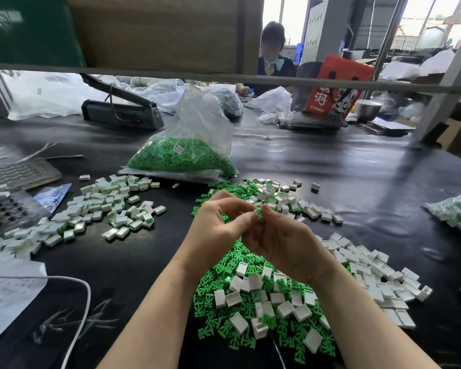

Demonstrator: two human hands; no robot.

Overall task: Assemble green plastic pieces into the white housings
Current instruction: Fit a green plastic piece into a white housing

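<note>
Both hands meet above the black desk (330, 169), fingertips together around a single white housing (258, 213) with a green piece showing in its open face. The left hand (218, 222) pinches this housing from the left with curled thumb and fingers; the right hand (280, 241) grips it from the right, fingers likewise curled. Directly beneath the wrists lies a heap of loose green pieces (240, 310) mixed with empty white housings (285, 307); more empty housings (370, 272) spread to the right of the right forearm. Beyond the fingertips sits a smaller scatter of housings and green parts (285, 198). To the left of the left hand lies a separate pile of assembled housings (112, 209), many showing green at one face. Farther beyond the hands stands a clear bag of green pieces (186, 153), open at the top. A white cable (83, 302) curves across the desk left of the left forearm. Another person (273, 51) sits at the far side of the desk.
</note>
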